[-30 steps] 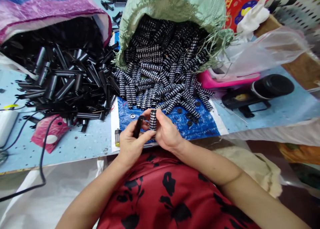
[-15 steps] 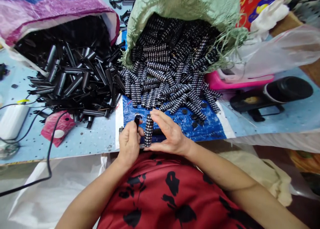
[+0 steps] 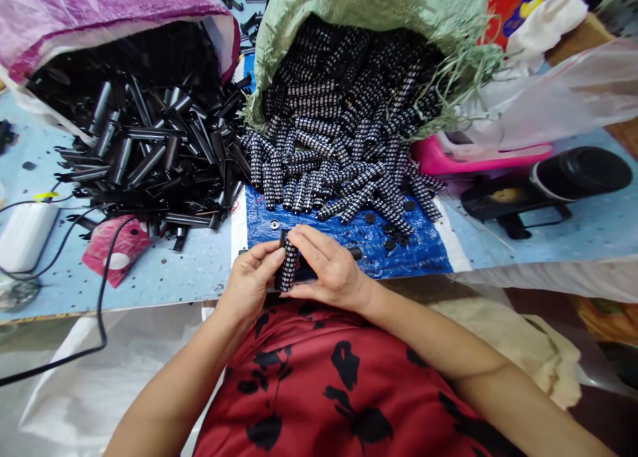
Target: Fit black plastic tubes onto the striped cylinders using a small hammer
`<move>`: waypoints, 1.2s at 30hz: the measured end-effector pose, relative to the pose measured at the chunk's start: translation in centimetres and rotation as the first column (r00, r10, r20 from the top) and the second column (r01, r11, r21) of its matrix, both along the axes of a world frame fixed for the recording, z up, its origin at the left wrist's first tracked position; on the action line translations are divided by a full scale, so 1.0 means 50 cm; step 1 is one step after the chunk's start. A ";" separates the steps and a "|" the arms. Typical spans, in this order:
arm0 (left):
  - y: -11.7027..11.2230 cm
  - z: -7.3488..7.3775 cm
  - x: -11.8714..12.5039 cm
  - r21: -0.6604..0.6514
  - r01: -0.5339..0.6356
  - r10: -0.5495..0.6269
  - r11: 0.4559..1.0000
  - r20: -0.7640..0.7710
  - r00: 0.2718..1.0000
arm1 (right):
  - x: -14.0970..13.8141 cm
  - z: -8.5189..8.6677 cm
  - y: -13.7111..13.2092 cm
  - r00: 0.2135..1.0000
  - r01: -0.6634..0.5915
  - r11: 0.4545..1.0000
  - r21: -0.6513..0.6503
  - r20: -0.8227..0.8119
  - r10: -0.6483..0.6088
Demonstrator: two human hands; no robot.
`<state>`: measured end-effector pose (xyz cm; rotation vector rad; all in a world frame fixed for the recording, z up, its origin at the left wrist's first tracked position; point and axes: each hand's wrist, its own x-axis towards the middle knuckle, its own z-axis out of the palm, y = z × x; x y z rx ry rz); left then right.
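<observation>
My left hand [image 3: 250, 279] and my right hand [image 3: 327, 268] meet at the table's near edge over a blue woven sheet [image 3: 399, 251]. Together they pinch a short black tube studded with white dots [image 3: 288, 266], held nearly upright; a plain black piece shows at its top between my fingers. A heap of the same studded tubes [image 3: 339, 151] spills from a green sack [image 3: 379, 12] just beyond my hands. Plain black clip pieces [image 3: 159, 158] spill from a purple sack [image 3: 114, 12] to the left.
Small black washers [image 3: 389, 244] lie on the blue sheet. A pink packet [image 3: 117, 248], a white box [image 3: 24, 234] and a black cable [image 3: 100, 297] sit at the left. A pink tray [image 3: 478, 161], clear plastic bag [image 3: 558, 98] and black cylinder [image 3: 578, 171] lie right.
My hands drew closer together and the plain black piece now sits against the studded tube, both hands gripping it. The tube dropped slightly toward the table edge.
</observation>
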<state>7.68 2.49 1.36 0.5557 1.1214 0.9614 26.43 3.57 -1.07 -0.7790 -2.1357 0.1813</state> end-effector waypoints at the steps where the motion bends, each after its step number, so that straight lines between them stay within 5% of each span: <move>1: 0.000 0.001 -0.001 -0.015 -0.001 0.001 1.000 0.009 1.000 | -0.006 -0.001 -0.003 1.000 0.002 0.999 -0.046 -0.027 -0.003; 6: -0.012 -0.008 -0.001 0.010 -0.006 0.006 1.000 -0.021 1.000 | -0.021 -0.011 -0.009 0.996 -0.004 0.983 -0.181 -0.090 -0.013; 10: -0.010 -0.030 -0.055 0.242 -0.018 0.075 0.970 -0.228 0.971 | 0.000 -0.024 -0.004 0.993 0.048 0.989 -0.141 0.116 -0.031; 13: 0.003 -0.047 -0.122 0.480 0.015 0.264 0.877 -0.508 0.820 | 0.019 -0.027 -0.003 0.936 0.118 0.986 -0.119 0.344 -0.071; 15: 0.013 -0.053 -0.155 0.503 0.139 0.301 0.853 -0.692 0.657 | 0.029 -0.024 -0.004 0.923 0.163 0.979 -0.120 0.368 -0.108; 18: 0.026 -0.053 -0.167 0.378 0.398 0.169 0.836 -0.867 0.468 | 0.041 -0.014 0.000 0.947 0.232 0.967 -0.110 0.253 -0.198; 21: 0.041 -0.048 -0.153 0.249 0.534 0.027 0.808 -0.921 0.389 | 0.051 -0.006 0.005 0.945 0.242 0.956 -0.165 0.262 -0.194; 26: 0.061 -0.049 -0.148 0.094 0.499 -0.185 0.861 -0.857 0.481 | 0.058 -0.007 0.001 0.958 0.237 0.966 -0.100 0.188 -0.216; 32: 0.081 -0.045 -0.153 0.088 0.496 -0.221 0.864 -0.819 0.530 | 0.045 0.008 -0.004 0.930 0.204 0.970 -0.134 0.337 -0.149; 36: 0.102 -0.043 -0.151 0.039 0.515 -0.307 0.856 -0.764 0.568 | 0.029 0.017 -0.017 0.991 -0.007 0.999 -0.040 0.136 0.013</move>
